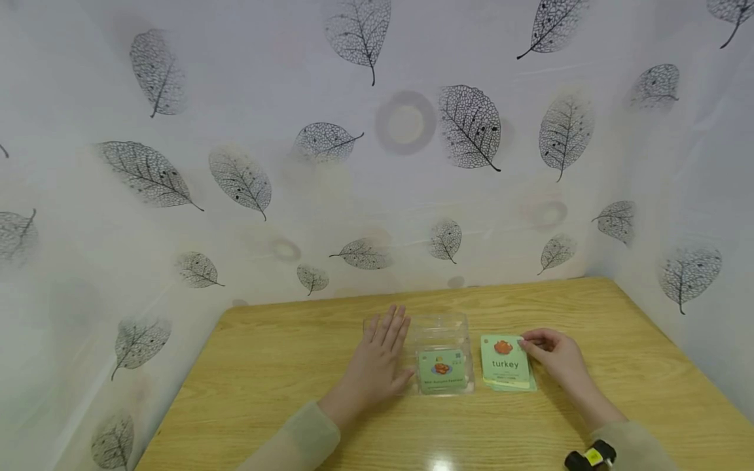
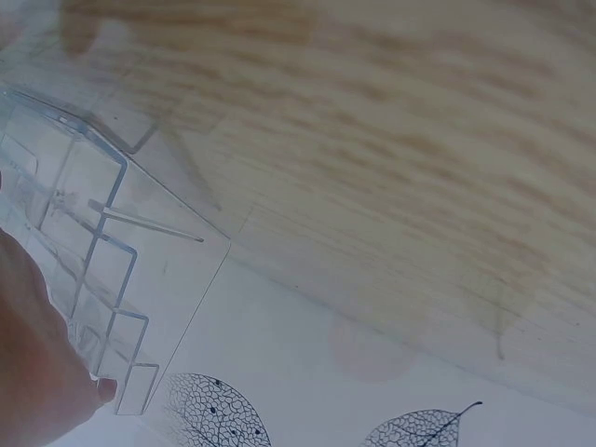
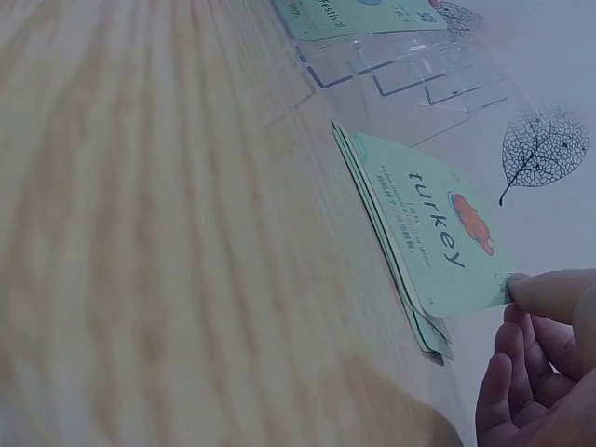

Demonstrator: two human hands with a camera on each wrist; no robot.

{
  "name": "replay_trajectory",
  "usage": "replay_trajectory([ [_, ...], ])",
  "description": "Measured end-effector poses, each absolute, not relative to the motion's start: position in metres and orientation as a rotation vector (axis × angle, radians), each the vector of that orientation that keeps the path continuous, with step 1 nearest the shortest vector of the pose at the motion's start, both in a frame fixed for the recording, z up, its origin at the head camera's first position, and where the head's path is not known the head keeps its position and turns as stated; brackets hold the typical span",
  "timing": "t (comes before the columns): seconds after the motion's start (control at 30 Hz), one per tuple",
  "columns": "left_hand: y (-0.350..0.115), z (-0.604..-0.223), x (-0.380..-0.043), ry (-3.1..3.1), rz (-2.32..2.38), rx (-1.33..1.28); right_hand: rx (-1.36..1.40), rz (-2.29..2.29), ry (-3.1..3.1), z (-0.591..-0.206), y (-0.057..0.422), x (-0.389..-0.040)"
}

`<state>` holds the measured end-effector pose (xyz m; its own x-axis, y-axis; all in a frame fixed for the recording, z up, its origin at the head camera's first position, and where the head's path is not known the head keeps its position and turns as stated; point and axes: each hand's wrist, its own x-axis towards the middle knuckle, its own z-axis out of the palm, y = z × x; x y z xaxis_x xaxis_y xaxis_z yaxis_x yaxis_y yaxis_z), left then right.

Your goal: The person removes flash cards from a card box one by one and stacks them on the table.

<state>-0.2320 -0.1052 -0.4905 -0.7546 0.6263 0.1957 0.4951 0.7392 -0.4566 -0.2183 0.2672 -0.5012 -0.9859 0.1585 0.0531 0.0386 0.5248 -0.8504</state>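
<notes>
My right hand pinches the upper right corner of a green flashcard printed "turkey". That card lies atop a small stack of flashcards on the table; in the right wrist view the stack's edges show beneath it. Left of the stack stands a clear plastic stepped holder with a green "Mid-Autumn Festival" card in its front. Against the holder's left side rests my left hand, its fingers straight. In the left wrist view the holder's stepped side appears next to part of that hand.
The wooden table reaches back to a pale curtain with leaf prints, which also hangs at both sides. A black band with a yellow label is on the right wrist.
</notes>
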Motion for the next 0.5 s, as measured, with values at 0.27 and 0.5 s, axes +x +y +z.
replay_trajectory([
  [0.27,-0.1042,-0.4892,-0.231,-2.628,0.532,-0.871,-0.168,1.418,-2.657,-0.5033,0.2667,-0.2232],
  [0.5,-0.1047,-0.4888,-0.2309,-2.622,0.534,-0.874,-0.159,1.388,-2.662,-0.5035,0.2659,-0.2248],
])
